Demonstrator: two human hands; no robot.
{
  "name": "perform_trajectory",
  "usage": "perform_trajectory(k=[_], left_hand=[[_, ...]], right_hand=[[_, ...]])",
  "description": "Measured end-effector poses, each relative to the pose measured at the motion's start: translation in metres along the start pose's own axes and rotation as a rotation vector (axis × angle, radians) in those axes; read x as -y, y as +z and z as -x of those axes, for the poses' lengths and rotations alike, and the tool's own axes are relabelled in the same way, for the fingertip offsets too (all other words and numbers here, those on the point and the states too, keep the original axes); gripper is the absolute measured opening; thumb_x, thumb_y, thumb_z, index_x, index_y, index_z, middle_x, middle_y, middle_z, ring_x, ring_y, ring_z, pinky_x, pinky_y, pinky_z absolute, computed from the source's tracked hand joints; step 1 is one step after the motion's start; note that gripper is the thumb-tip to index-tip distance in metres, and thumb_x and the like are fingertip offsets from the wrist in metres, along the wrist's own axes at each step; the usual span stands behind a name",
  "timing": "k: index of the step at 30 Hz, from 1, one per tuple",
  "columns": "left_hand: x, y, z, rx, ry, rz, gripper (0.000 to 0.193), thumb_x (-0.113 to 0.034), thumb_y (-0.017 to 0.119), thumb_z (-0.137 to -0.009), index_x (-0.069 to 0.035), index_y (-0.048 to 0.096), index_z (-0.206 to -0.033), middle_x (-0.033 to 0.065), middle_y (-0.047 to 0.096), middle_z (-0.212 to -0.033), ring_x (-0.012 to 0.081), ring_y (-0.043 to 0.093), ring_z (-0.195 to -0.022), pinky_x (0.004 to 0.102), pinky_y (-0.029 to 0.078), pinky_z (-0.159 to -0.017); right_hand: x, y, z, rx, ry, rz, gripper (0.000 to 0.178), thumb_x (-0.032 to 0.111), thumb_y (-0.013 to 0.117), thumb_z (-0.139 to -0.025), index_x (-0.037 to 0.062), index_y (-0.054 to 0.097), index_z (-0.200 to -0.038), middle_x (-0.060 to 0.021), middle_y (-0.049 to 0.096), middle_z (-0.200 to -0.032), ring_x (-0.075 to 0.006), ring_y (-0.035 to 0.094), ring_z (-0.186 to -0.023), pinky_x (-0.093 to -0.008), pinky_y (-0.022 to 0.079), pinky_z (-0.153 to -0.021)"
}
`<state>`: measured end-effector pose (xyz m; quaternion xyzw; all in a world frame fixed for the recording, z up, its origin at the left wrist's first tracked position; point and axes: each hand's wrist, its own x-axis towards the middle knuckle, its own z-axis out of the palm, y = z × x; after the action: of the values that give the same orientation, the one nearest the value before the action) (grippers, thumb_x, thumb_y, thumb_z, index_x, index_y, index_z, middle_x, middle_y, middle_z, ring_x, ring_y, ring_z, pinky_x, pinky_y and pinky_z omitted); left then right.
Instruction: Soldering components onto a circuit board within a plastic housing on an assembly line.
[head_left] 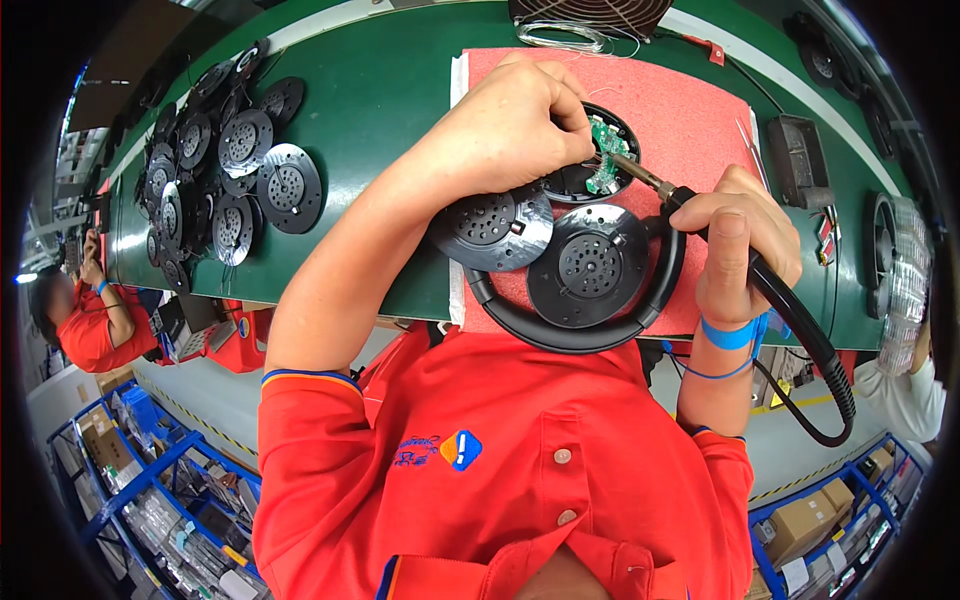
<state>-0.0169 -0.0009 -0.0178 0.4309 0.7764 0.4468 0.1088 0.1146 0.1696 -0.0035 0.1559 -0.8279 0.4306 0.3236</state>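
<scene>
My right hand (742, 240) is wrapped round the handle of a soldering iron (662, 186). Its tip reaches a green circuit board (604, 140) set in a round black ear cup (630, 122). My left hand (515, 120) is pinched at the cup's left side; whatever its fingertips hold is hidden. Near me a black curved headband (545, 335) lies on a pink foam mat (690, 110). Two black perforated discs sit by it: one disc (590, 262) inside the curve, the other disc (490, 228) under my left wrist.
At left on the green bench (380, 90) is a heap of similar black discs (240, 145). Thin wire coils (565, 38) lie beside a fan grille (590, 12) at the back. To the right stand a dark tray (800, 160) and tweezers (752, 150). A co-worker (95, 320) sits far left.
</scene>
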Motion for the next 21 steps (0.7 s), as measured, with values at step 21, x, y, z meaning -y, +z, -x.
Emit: perform_trajectory(k=[21], left_hand=[[0.0006,0.0007,-0.0001,0.018,-0.064,0.041,0.012,-0.007,0.066,-0.062,0.002,0.068,-0.069,0.0154,0.064,-0.081,0.0271,0.061,-0.076,0.0331,0.049,-0.072]], right_hand=[[0.0025,0.004,0.0023,-0.06,0.002,-0.01,0.04,0.021,0.047,-0.092,-0.0016,0.057,-0.061,-0.0073,0.056,-0.056,-0.0141,0.042,-0.05,-0.027,0.029,-0.045]])
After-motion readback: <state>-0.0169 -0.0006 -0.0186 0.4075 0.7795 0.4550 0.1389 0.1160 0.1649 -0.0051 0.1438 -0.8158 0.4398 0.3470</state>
